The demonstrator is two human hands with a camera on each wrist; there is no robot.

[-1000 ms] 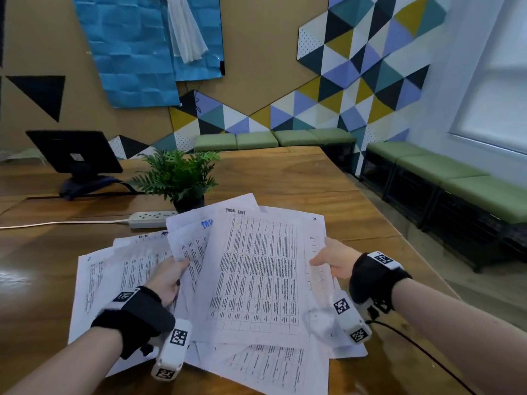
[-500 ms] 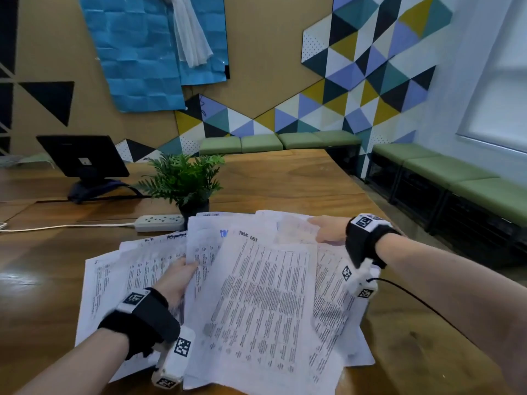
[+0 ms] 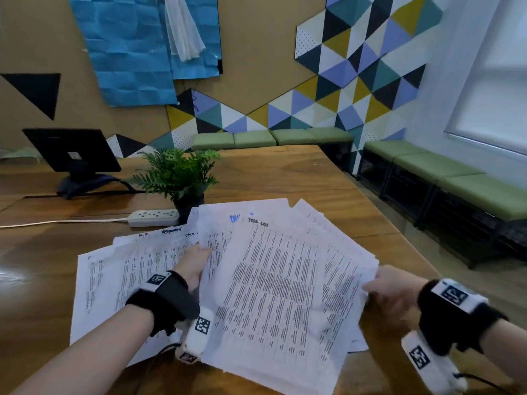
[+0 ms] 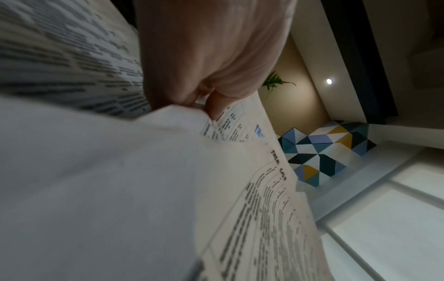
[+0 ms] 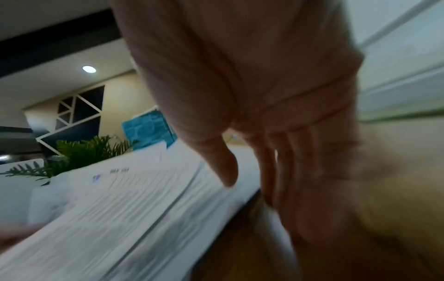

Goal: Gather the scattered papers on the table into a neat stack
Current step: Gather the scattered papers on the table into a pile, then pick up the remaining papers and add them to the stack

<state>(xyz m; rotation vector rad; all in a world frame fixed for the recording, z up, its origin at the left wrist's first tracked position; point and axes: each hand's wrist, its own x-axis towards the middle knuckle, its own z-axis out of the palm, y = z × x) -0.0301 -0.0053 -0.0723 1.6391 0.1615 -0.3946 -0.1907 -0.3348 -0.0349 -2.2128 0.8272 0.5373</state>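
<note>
a black monitor (image 3: 71, 149) on its stand sits at the far left of the wooden surface (image 3: 285, 178), with a white power strip (image 3: 154, 218) and its cord nearer in, and a small potted fern (image 3: 178, 178) just beside the strip's right end. in front of them the printed papers (image 3: 273, 283) lie fanned out and overlapping, the leftmost sheets flat on the surface, the middle and right ones lifted in a loose sheaf. the left hand (image 3: 192, 265) reaches into the fan from the near side, a black wrist strap behind it; in the left wrist view its fingers (image 4: 216, 106) curl over a sheet's edge and pinch it, with printed sheets above and below. the right hand (image 3: 390, 286) is at the right edge of the sheaf, also strapped. the right wrist view is blurred, but the thumb (image 5: 223, 167) seems to lie on top of the sheets with the fingers (image 5: 283, 171) underneath, so it appears to hold that edge. green cushioned benches (image 3: 456, 178) line the wall to the right, under the triangle-patterned panels (image 3: 356, 67).
</note>
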